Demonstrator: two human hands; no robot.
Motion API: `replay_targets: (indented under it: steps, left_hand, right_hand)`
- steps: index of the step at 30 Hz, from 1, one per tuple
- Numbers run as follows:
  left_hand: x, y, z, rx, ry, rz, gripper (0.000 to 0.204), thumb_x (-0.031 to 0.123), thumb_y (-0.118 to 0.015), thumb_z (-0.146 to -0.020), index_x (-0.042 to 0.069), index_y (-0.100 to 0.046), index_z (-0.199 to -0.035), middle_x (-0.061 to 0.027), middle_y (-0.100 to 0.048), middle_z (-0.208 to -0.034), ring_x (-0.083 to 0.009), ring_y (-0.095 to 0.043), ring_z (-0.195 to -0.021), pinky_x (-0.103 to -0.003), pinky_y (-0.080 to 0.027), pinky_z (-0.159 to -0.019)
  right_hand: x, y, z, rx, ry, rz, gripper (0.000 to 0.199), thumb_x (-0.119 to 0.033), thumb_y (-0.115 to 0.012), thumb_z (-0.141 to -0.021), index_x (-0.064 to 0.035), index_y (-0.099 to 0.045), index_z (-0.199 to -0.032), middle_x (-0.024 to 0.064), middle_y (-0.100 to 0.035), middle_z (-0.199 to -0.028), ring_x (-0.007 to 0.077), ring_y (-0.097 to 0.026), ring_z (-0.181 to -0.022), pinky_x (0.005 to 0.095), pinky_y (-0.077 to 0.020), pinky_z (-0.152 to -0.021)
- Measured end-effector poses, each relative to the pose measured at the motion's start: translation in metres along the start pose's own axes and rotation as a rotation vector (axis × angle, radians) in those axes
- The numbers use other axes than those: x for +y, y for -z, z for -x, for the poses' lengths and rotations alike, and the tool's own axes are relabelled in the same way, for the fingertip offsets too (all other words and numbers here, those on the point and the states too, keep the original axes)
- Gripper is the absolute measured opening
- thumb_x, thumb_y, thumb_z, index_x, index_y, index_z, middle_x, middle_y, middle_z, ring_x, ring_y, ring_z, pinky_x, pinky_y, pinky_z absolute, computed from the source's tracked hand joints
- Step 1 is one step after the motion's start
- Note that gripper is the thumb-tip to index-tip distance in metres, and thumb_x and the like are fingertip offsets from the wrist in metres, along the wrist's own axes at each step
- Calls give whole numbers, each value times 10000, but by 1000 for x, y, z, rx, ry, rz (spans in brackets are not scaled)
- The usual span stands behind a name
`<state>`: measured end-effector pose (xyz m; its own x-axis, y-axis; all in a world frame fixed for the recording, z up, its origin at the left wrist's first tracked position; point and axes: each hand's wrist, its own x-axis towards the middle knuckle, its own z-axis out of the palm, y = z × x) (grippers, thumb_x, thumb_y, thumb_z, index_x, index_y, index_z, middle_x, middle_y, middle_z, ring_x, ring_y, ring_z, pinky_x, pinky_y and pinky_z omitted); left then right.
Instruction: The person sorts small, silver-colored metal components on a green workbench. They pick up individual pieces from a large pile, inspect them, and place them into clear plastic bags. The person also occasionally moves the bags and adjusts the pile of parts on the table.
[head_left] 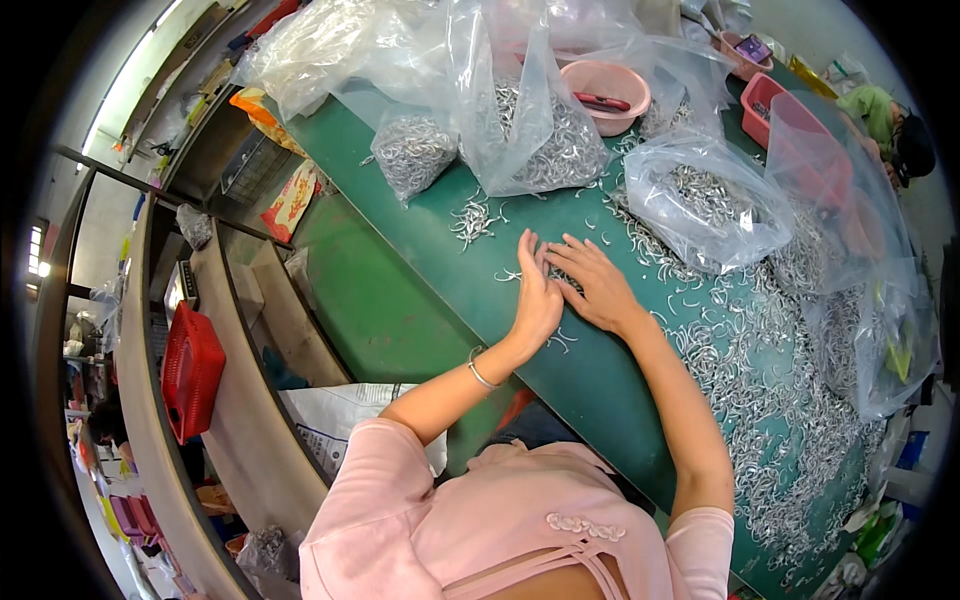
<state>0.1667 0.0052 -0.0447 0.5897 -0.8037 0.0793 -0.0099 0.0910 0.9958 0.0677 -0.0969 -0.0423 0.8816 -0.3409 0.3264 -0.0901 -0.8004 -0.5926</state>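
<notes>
Many small silver metal hooks lie spread over a green table. My left hand stands on edge on the tabletop, fingers together, pressed against a small cluster of hooks. My right hand lies flat, fingers apart, on the same cluster, touching the left hand. Whether either hand grips hooks is hidden under the palms. A thin bangle circles my left wrist.
Clear plastic bags of hooks stand at the table's far side. A pink bowl and pink trays sit behind them. A red basket hangs on the left. Another person sits far right.
</notes>
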Motion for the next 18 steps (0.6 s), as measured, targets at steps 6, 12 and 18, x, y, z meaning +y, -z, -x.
replay_targets:
  steps: [6,12,18]
  left_hand:
    - [28,9,22,-26,-37,76,681,-118,-365,-877,34,-130,-1498,-233,-236,-1508,-343,-322,-1397,-422,-306,-1142]
    - [79,31,103,-582,283,379,292,45,-505,-977,-13,-495,-1263,-139,-645,-1037,-217,-653,-896,-324,-562,-708]
    - [29,72,139,-1105,926,400,237,112,-544,-982,-50,-640,-1127,-99,-681,-949,-142,-653,-810,-253,-542,-669]
  right_hand:
    - [1,-3,7,0,41,36,393,-211,-641,-883,-97,-606,-1258,100,-530,-1380,316,-411,-1354,462,-313,-1140]
    - [0,-10,3,8,80,72,268,-126,-646,-863,-95,-690,-1126,95,-567,-1335,316,-456,-1316,461,-352,-1117]
    - [-1,-11,26,91,43,6,240,-70,-641,-848,-61,-699,-1081,110,-613,-1269,311,-496,-1283,458,-362,-1114]
